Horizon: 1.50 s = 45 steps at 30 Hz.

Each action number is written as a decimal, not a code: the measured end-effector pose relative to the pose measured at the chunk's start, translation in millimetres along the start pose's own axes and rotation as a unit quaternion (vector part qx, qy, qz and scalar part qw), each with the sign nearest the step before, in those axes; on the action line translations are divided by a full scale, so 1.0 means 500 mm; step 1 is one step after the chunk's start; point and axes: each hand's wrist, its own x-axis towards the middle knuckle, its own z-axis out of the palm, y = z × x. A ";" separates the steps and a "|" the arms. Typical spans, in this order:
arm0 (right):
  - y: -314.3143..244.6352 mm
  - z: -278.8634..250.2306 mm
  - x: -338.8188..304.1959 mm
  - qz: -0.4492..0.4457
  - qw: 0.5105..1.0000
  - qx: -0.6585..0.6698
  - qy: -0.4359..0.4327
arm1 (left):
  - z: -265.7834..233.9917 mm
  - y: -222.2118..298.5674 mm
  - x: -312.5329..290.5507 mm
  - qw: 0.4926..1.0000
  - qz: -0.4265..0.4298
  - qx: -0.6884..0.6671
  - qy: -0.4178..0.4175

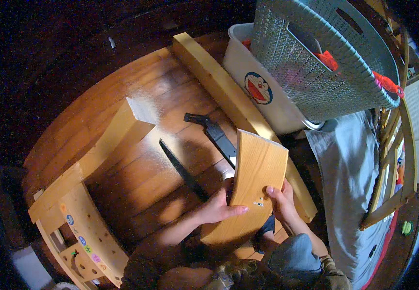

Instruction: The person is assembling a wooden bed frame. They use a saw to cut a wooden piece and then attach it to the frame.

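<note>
A pale wooden board is tilted up in front of me, its far end showing a lighter, rough-looking cut edge. My left hand grips its left side, thumb lying across the face and fingers hidden behind. On the opposite edge my right hand is closed too, its thumb pressed on the face near a small torn mark. Beyond the board, a black tool with a hooked end lies on the floor. Beside it is a dark, pointed strip like a saw blade; its near end is hidden by my left hand.
A long wooden beam runs diagonally behind the board. To the left stands a wooden piece with a cut end, sawdust around it, joined to a stickered panel. A white bin and grey-blue basket stand at far right, near grey cloth.
</note>
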 end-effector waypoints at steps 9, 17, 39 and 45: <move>0.014 0.021 0.008 0.027 0.999 0.041 -0.008 | -0.011 0.012 -0.012 0.999 -0.027 0.029 0.032; 0.040 0.001 0.028 0.048 0.997 -0.029 -0.051 | -0.014 0.002 -0.018 0.997 -0.055 0.006 0.051; 0.372 -0.060 0.006 -0.145 0.645 -0.707 -0.250 | -0.089 0.092 -0.252 0.895 -0.088 -0.077 0.431; 0.313 -0.116 0.002 -0.171 0.765 -0.557 -0.275 | -0.073 0.109 -0.293 0.850 -0.054 -0.050 0.522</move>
